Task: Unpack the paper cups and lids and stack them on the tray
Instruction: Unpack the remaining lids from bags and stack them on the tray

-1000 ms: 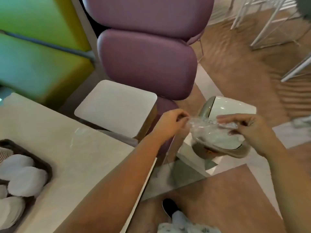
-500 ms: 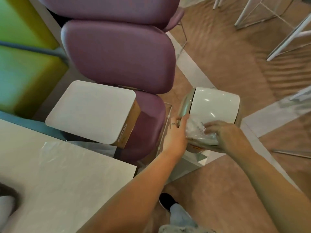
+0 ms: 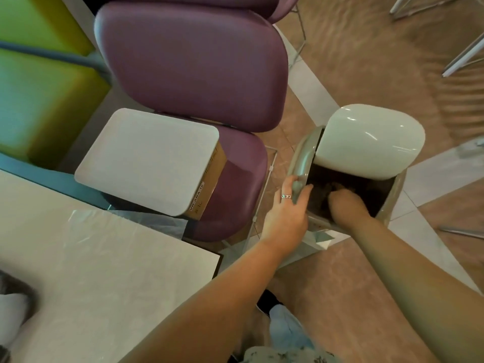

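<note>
bin on floor, white lid tilted up, dark inside | purple chairs by table | cardboard box on chair seat, white top | green bench far left

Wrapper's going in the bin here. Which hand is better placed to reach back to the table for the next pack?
Left, probably. The left hand only rests on the bin rim, on the side nearer the table. The right hand is down inside the bin opening, farther from the table, and must withdraw first.
</note>
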`<control>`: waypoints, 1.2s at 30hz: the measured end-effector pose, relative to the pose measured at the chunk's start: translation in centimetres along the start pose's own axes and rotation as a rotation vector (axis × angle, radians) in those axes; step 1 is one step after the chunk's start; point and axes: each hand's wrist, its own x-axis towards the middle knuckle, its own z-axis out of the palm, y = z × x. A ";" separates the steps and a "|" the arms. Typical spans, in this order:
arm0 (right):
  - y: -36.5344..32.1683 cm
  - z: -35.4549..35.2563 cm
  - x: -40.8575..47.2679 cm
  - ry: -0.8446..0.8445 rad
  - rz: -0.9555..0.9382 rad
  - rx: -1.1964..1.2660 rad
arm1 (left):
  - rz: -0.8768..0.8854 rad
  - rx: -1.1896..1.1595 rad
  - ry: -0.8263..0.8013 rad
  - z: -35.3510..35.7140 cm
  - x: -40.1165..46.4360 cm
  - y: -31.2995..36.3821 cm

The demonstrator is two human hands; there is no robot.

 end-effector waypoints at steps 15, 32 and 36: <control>-1.3 -6.4 -5.0 0.192 -0.205 0.284 | -0.018 -0.103 -0.135 -2.3 -1.0 0.0; -22.9 -7.2 -16.3 0.295 -0.891 0.419 | -0.475 0.066 0.325 -21.3 -17.1 -6.9; -28.0 -4.7 -19.2 0.158 -1.047 0.309 | -0.574 0.058 0.340 -23.4 -24.2 -9.6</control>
